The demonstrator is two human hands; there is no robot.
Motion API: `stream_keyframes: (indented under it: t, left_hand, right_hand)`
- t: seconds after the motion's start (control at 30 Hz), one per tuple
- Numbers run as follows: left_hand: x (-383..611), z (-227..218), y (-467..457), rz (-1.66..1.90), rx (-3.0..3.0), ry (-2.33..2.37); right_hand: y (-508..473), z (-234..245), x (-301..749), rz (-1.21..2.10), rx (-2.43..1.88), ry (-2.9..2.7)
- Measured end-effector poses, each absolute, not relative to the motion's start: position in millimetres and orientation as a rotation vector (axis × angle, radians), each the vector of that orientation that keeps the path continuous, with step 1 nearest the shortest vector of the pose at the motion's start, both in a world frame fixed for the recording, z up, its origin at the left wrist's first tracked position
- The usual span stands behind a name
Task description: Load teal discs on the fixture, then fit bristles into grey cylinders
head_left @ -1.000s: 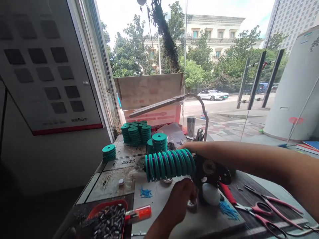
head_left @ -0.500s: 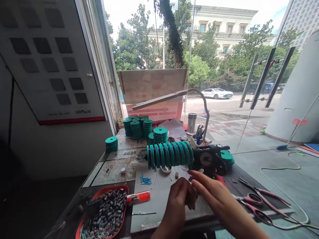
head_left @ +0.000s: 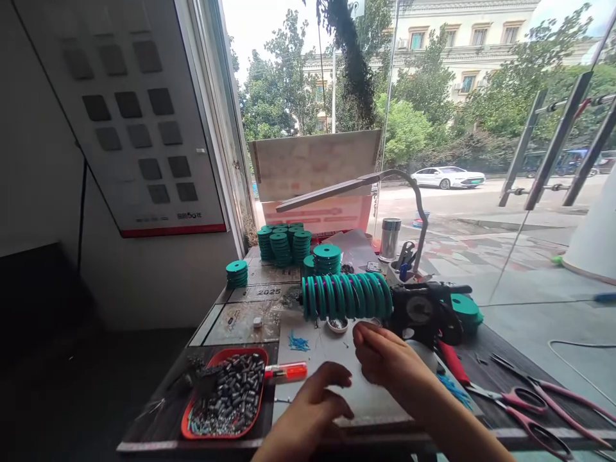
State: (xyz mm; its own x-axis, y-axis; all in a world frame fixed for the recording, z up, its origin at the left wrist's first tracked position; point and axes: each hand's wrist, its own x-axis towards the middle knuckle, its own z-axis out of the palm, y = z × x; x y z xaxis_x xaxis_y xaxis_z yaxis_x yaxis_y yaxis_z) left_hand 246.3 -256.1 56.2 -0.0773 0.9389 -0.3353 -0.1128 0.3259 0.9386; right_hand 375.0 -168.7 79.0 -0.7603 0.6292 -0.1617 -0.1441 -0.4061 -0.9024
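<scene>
My left hand [head_left: 312,401] hovers low over the white work mat [head_left: 327,350], fingers loosely spread and nothing in it. My right hand [head_left: 385,359] is beside it, fingers curled together in a pinch; what it holds, if anything, is too small to see. Just beyond my hands a row of teal spools [head_left: 344,296] sits sideways on a rod fixed to a black winding machine [head_left: 423,311]. A small white dish [head_left: 337,324] lies under the spools.
A red tray of small metal tubes [head_left: 226,398] and an orange lighter [head_left: 289,371] lie at the front left. Stacks of teal spools [head_left: 283,244] stand at the back. Pink-handled scissors [head_left: 529,401] lie right. A desk lamp [head_left: 356,186] arches over; glass is behind.
My right arm pulled back from behind the machine to the mat. My left hand let go and spread its fingers. The view shifted left and up.
</scene>
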Motion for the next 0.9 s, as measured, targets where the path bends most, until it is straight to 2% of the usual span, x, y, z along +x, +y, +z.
stream_keyframes:
  t: [0.1,0.17,0.37,0.67,0.9]
  left_hand:
    - [221.5,71.9,-253.0,1.453,0.717,1.492]
    - [216.0,76.9,-240.2,1.547,0.711,1.434]
    - [238.2,68.9,-207.2,1.33,0.888,1.228]
    - [256.1,60.0,-244.2,1.187,0.991,1.268]
    - [224.0,52.9,-257.3,0.964,0.966,1.361]
  right_hand:
    - [-169.3,78.2,376.9,2.208,-0.676,-1.331]
    - [-169.9,78.7,376.9,2.202,-0.676,-1.333]
    - [-175.2,78.4,375.2,2.128,-0.709,-1.35]
    - [-184.8,58.9,372.4,2.087,-0.931,-1.221]
    - [-190.0,34.8,374.4,2.086,-1.024,-1.138]
